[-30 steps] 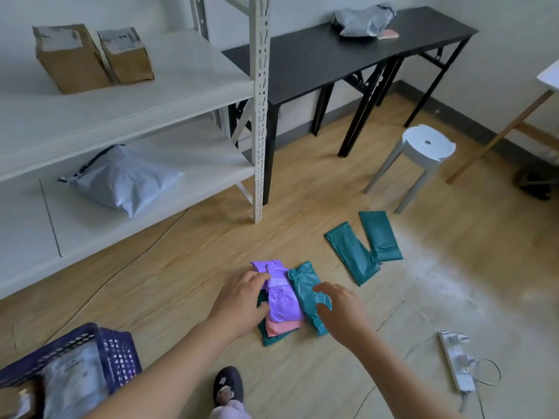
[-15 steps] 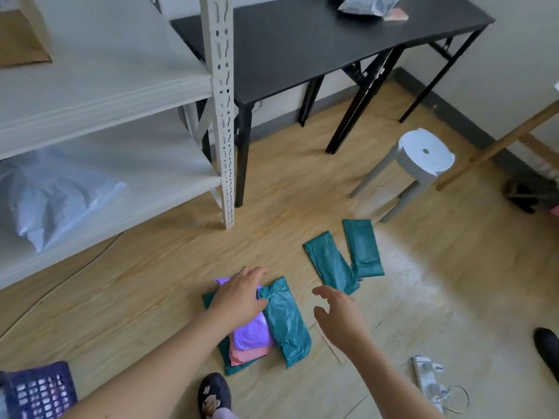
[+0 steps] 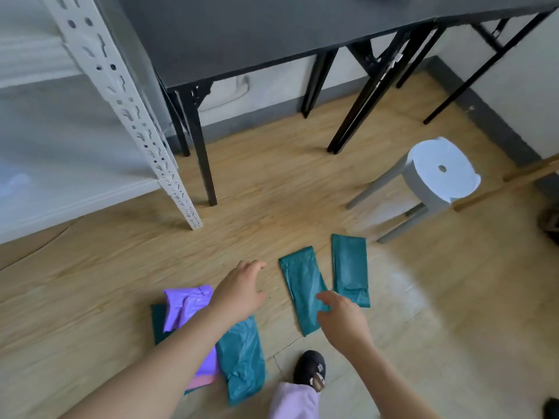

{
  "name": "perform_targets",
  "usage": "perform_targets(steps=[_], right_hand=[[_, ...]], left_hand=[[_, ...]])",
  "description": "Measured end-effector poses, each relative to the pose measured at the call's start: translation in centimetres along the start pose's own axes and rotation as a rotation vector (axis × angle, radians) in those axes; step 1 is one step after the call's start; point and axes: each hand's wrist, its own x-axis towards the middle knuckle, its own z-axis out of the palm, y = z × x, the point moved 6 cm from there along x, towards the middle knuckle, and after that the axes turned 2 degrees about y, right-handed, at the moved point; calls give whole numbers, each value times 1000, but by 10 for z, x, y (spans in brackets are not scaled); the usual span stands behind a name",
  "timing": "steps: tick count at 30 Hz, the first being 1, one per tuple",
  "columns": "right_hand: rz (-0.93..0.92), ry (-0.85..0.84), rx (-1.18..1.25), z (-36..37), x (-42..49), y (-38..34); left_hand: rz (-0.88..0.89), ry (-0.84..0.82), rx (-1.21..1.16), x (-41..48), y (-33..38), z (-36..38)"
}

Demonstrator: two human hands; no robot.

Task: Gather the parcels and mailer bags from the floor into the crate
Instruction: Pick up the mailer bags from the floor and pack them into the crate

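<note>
Two flat teal mailer bags lie side by side on the wooden floor, the nearer one (image 3: 304, 285) and one to its right (image 3: 350, 269). My right hand (image 3: 341, 320) hovers open over the near end of the nearer bag. My left hand (image 3: 242, 290) is open above the floor, just left of that bag. A small pile lies under my left forearm: a purple mailer (image 3: 187, 306), a teal mailer (image 3: 242, 358), a pink one (image 3: 201, 382) peeking out underneath and a dark teal one (image 3: 158, 323) at the bottom. The crate is out of view.
A white metal shelf post (image 3: 145, 128) stands at the left. Black folding table legs (image 3: 201, 146) rise behind the bags. A grey plastic stool (image 3: 438, 173) stands at the right. My shoe (image 3: 310, 368) is on the floor near the pile.
Both hands have left the pile and moved forward and right toward the two teal bags. The view has shifted forward, so the blue crate and power strip have left the frame.
</note>
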Motion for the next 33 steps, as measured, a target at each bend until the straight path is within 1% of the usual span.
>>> perform_targets(steps=[5, 10, 12, 15, 18, 20, 23, 28, 32, 33], right_hand=[[32, -63, -30, -4, 93, 77], [110, -44, -47, 19, 199, 149], [157, -19, -41, 37, 237, 174], [218, 23, -44, 87, 301, 219], [259, 43, -89, 120, 339, 248], [288, 32, -132, 166, 369, 282], [325, 29, -115, 215, 405, 322], [382, -5, -125, 275, 446, 362], [383, 130, -154, 290, 468, 376], [368, 142, -149, 292, 470, 377]], left_hand=[[-125, 7, -86, 76, 37, 67], [-165, 10, -69, 159, 43, 143], [-141, -2, -51, 190, 39, 177], [-81, -4, -48, 246, 31, 245], [-12, -10, -11, 282, 24, 286], [9, -9, 5, 311, 7, 334], [66, -21, 70, 345, -15, 388], [112, -31, 107, 376, -45, 444], [116, -25, 116, 389, -64, 463], [110, -23, 109, 391, -68, 465]])
